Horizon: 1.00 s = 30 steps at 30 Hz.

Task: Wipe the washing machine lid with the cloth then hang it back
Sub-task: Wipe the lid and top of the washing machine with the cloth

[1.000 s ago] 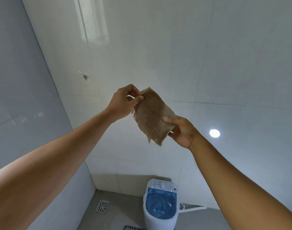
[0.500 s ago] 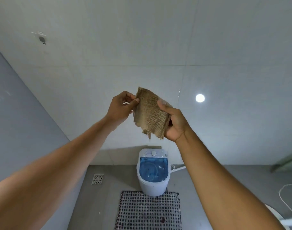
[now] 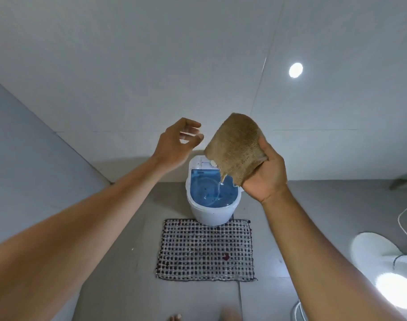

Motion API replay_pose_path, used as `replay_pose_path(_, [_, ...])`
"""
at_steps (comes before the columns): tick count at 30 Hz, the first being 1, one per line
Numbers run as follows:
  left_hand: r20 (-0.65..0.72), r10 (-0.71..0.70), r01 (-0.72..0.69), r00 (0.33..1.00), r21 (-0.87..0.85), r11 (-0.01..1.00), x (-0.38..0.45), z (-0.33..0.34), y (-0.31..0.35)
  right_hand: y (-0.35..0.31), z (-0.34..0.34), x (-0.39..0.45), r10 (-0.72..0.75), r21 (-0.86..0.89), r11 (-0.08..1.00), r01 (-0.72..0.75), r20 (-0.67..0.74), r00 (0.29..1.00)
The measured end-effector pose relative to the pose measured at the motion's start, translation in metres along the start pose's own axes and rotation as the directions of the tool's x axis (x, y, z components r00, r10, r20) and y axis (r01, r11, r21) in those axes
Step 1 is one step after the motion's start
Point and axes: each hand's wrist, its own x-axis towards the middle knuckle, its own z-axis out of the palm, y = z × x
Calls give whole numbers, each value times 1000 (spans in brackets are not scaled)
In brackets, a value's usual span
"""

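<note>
No text, brand or number is reading clearly anywhere. The washing machine (image 3: 212,200) is showing faint red marks and a small grey line of print on its white control panel at twelve o'clock of the blue lid (image 3: 211,189), all too blurred to make out.

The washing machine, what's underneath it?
The washing machine stands on grey floor, its front at the checked mat's far edge. Whether it overlaps the mat, and what's directly beneath, is hidden by its body.
</note>
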Motion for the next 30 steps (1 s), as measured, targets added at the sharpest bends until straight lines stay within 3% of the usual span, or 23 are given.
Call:
replay_pose_path(4, [86,-30,16,996,162,987,-20,43,-111,24,-85,34,-90,78,992,96,-74,993])
replay_pose_path(9, [145,-71,0,987,444,896,-44,101,-249,47,-177,90,-246,10,968,252,-187,951])
replay_pose_path(12, [126,-66,-6,990,494,869,-45,130,-312,59,-221,124,-313,-12,948,319,-237,920])
replay_pose_path(17, [104,-34,-27,994,533,846,-20,157,-376,66,-270,163,-401,-41,914,404,-245,883])
replay_pose_path(22, [193,-16,-106,981,605,789,10,173,-418,61,-312,188,-476,-86,878,470,-243,845])
replay_pose_path(30, [307,-54,-175,950,668,723,21,182,-433,58,-333,205,-507,-243,861,446,-350,788])
